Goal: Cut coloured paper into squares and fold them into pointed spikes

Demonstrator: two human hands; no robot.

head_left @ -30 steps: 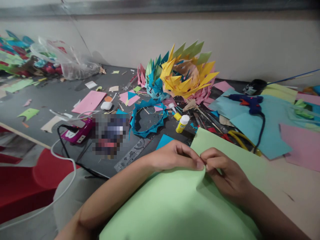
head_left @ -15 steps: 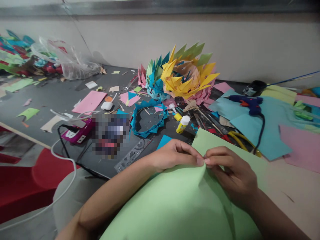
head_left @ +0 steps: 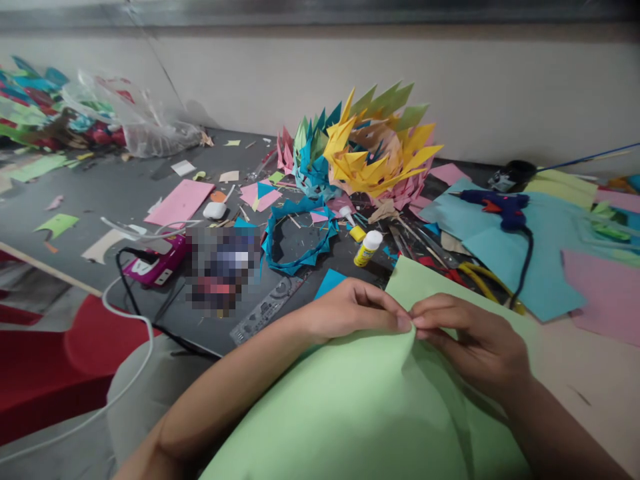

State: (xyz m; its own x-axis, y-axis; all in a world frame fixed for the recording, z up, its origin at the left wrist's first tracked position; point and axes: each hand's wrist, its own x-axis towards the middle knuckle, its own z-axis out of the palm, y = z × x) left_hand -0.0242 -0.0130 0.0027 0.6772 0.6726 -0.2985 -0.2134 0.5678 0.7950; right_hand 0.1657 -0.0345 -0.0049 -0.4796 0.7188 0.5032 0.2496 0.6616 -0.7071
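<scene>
Left hand [head_left: 347,312] and right hand [head_left: 477,343] pinch the bowed green sheet [head_left: 325,407] at its upper edge, close together, lower centre of frame. Judged advisable: keep pressure even and avoid stray creases.

Left hand [head_left: 350,310] and right hand [head_left: 480,343] are pinching the edge of a light-green sheet [head_left: 330,413], close together — it is buckling just below them. On the table [head_left: 115,183] beyond, a glue stick [head_left: 369,249] is standing, a blue paper ring [head_left: 297,266] is lying to its left — and a glue gun [head_left: 511,212] is resting on light-blue paper [head_left: 555,293].
</scene>
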